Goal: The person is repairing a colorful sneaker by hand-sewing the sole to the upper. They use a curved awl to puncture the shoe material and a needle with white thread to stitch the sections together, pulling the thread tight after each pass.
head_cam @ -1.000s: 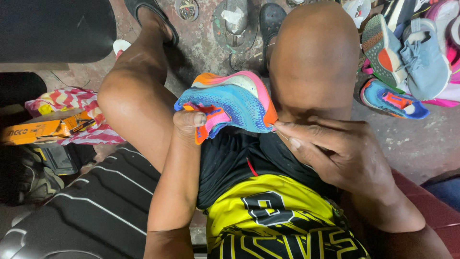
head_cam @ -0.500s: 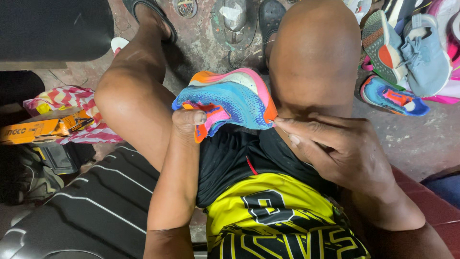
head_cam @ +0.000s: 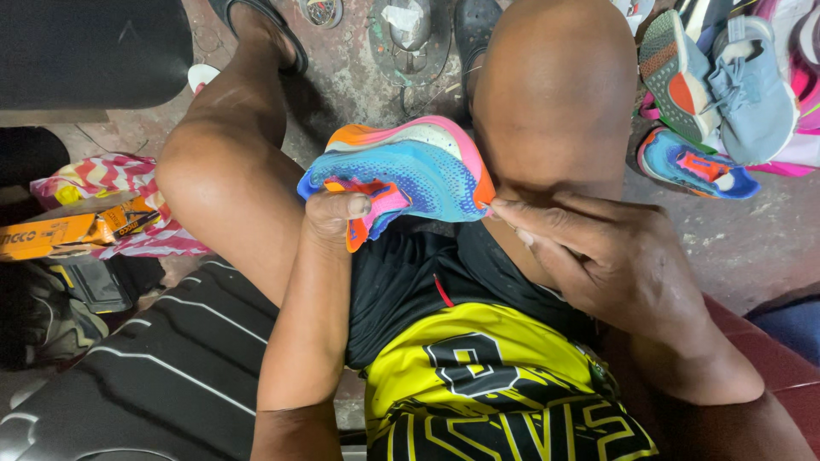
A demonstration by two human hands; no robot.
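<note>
Hands [head_cam: 342,218] on blue knit shoe [head_cam: 418,175] w/ orange-pink sole, btwn knees.

Colours and patterns seen around a bright running shoe

The shoe [head_cam: 410,175] is coloured blue and turquoise with fine speckling, edged in orange and pink, with a pale cream sole. The shorts [head_cam: 478,384] are patterned in yellow and black. A grey-blue sneaker [head_cam: 752,94] and a blue, orange-laced shoe [head_cam: 696,166] are seen on grey concrete. A red, white and yellow zigzag cloth [head_cam: 111,179] is shown under an orange box [head_cam: 60,232].
</note>
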